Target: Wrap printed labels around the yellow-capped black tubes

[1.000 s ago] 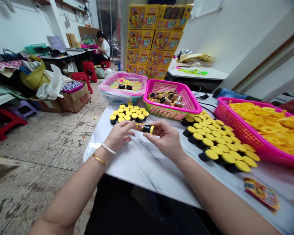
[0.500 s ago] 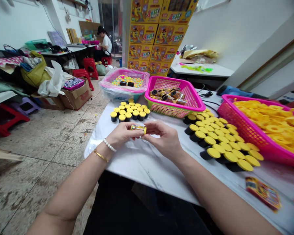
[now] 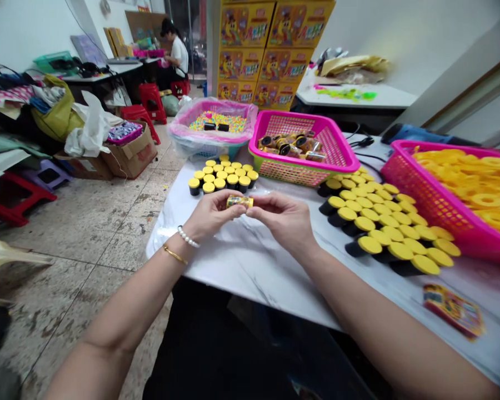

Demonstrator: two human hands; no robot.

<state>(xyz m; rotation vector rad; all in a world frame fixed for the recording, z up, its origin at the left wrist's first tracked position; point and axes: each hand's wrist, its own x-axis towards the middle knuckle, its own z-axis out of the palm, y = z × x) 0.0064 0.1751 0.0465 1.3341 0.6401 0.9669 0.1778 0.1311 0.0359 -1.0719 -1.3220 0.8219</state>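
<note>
My left hand (image 3: pixel 213 215) and my right hand (image 3: pixel 284 220) meet over the white marble table (image 3: pixel 250 266), both gripping one small labelled tube with a yellow cap (image 3: pixel 239 201) held sideways between the fingertips. A cluster of upright black tubes with yellow caps (image 3: pixel 221 179) stands just beyond my hands. Rows of lying black tubes with yellow caps (image 3: pixel 379 228) stretch along my right forearm.
A pink basket of labelled tubes (image 3: pixel 304 150) sits behind, a bag-lined basket of coloured candy (image 3: pixel 214 128) to its left, a pink basket of yellow rings (image 3: pixel 462 194) at right. A sticker sheet (image 3: pixel 454 308) lies near the table edge. Yellow cartons (image 3: pixel 270 50) are stacked behind; a person (image 3: pixel 175 53) sits far off.
The black body of the tube, bare one second ago, is now covered by the label. My hands have closed in around it and lifted slightly toward the upright tubes.
</note>
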